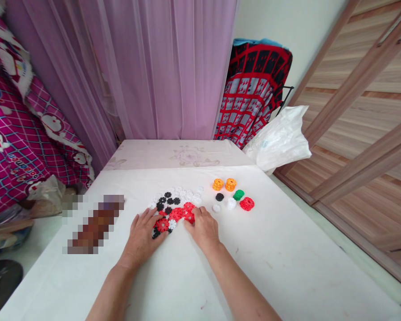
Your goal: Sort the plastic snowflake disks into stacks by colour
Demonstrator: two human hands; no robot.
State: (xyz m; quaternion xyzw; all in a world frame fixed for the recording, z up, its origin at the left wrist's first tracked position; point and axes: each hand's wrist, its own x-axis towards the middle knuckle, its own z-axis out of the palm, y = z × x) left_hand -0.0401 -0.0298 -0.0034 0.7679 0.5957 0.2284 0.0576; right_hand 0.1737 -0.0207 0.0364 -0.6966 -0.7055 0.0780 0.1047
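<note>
A loose heap of plastic snowflake discs lies on the white table: white discs (187, 194) at the back, black discs (160, 206) on the left and red discs (176, 214) in front. My left hand (143, 236) rests at the heap's left side, thumb and fingers spread around red and black discs. At the right edge, my right hand (204, 227) has its fingers curled and its thumb against a red snowflake disc (189, 217). Part of that disc is hidden by the fingers.
Right of the heap stand two orange stacks (231, 184), a red stack (247, 203), a green stack (239, 195), a black stack (219, 196) and white stacks (231, 203). A white plastic bag (280, 138) hangs at the table's right back edge. A blurred-out item (96, 225) lies left.
</note>
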